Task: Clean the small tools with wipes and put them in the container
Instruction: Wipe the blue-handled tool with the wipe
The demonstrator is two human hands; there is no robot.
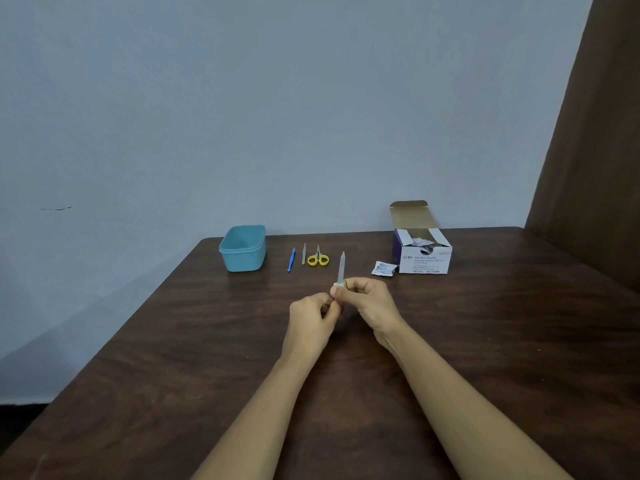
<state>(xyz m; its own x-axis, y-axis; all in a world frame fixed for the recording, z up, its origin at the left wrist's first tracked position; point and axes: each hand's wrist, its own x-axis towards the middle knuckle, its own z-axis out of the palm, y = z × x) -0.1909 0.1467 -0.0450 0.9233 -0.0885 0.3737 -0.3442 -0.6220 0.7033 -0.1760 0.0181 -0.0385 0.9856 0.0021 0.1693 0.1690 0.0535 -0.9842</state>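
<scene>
My left hand (311, 318) grips the lower end of a slim grey nail file (341, 266), which points up and away over the table. My right hand (367, 299) pinches a small white wipe (337, 285) around the file's base, touching the left hand. At the back of the table lie a blue-handled tool (291, 260), a thin grey metal tool (303, 254) and small yellow-handled scissors (318, 259), side by side. Left of them stands an open teal plastic container (242, 251).
An open box of alcohol swabs (424, 256) stands at the back right, with a torn white sachet (383, 268) lying beside it. The dark wooden table (173, 358) meets a pale wall; a brown curtain (595, 150) hangs at the right.
</scene>
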